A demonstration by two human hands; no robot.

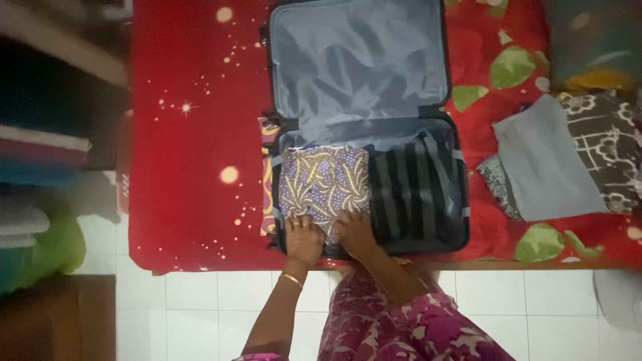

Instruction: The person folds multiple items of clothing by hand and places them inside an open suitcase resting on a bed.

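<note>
An open dark suitcase (455, 230) lies on a bed with a red sheet (194, 167). Its grey-lined lid (358, 63) is folded back, away from me. In the near-left part of the case sits a folded purple, white and yellow patterned cloth (324, 180). My left hand (304, 239), with a gold bangle on its wrist, presses flat on the cloth's near edge. My right hand (354, 234) rests beside it on the same cloth. A dark striped garment (408, 190) fills the case's right part.
On the bed to the right lie a folded grey cloth (545, 160) over dark patterned fabrics (605, 144). Stacked folded textiles (40, 154) stand at the left. White tiled floor (200, 307) runs along the bed's near edge.
</note>
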